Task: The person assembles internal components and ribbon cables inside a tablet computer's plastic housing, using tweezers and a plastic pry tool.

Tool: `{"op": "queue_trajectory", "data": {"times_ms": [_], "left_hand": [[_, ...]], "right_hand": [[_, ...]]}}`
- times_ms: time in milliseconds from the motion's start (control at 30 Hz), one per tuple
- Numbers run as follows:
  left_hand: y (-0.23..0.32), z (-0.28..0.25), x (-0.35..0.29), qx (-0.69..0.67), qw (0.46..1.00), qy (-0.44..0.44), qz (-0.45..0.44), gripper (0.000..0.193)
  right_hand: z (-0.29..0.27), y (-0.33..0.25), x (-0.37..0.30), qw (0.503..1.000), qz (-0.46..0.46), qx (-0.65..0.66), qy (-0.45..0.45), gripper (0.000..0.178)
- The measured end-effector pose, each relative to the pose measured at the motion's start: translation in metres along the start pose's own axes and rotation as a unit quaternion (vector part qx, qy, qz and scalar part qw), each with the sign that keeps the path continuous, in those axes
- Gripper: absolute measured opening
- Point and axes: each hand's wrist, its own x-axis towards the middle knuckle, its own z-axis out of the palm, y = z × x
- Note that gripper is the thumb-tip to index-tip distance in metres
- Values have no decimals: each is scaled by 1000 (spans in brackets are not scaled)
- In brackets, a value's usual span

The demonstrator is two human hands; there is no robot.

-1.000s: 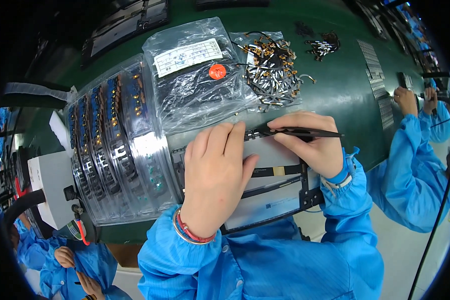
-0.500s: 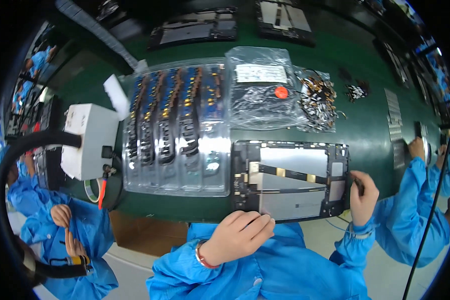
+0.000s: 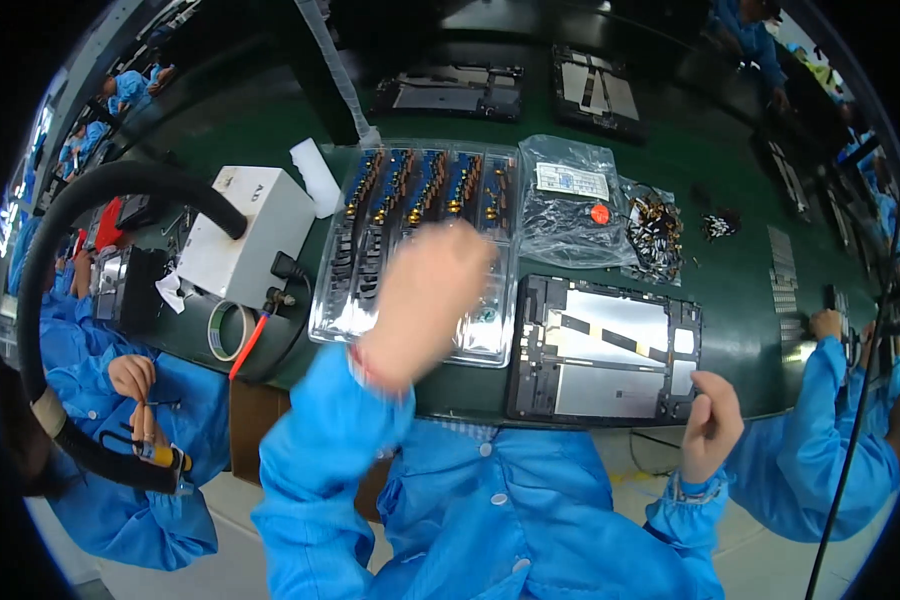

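Note:
My left hand [image 3: 432, 300], blurred by motion, is over the clear plastic tray [image 3: 505, 345]; its fingers are smeared. In the tray's columns lie small flex cable parts [image 3: 422, 195] with blue, gold and black sections, partly hidden by that hand. To the right of the tray lies an opened tablet [image 3: 610, 390] with silver panels, a dark frame and a black ribbon cable [image 3: 610, 338] slanting across it. My right hand [image 3: 712, 425] is by the tablet's lower right corner, fingers curled in; what they hold, if anything, is hidden.
Behind the tablet lie a plastic bag [image 3: 570, 225] and a bag of small cable parts [image 3: 655, 238]. A white box [image 3: 240, 235] with a thick black hose [image 3: 120, 180] stands left, beside a tape roll [image 3: 228, 332]. More opened tablets [image 3: 595, 90] lie farther back. Co-workers sit on both sides.
My left hand has risen from the tablet's front edge and moved left over the tray. My right hand has shifted slightly down by the tablet's right edge. The whole view has shifted.

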Motion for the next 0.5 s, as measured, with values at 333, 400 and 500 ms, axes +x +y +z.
{"op": "queue_trajectory", "data": {"times_ms": [333,400,500], "left_hand": [[-67,22,52,190,981,-18,-18,11],[-66,22,50,216,976,-12,-2,12],[-67,20,53,240,970,8,31,9]], "right_hand": [[29,-49,-11,986,-79,136,-47,14],[28,-50,-13,984,-67,158,-57,14],[27,-49,-18,984,-78,150,-48,14]]}}
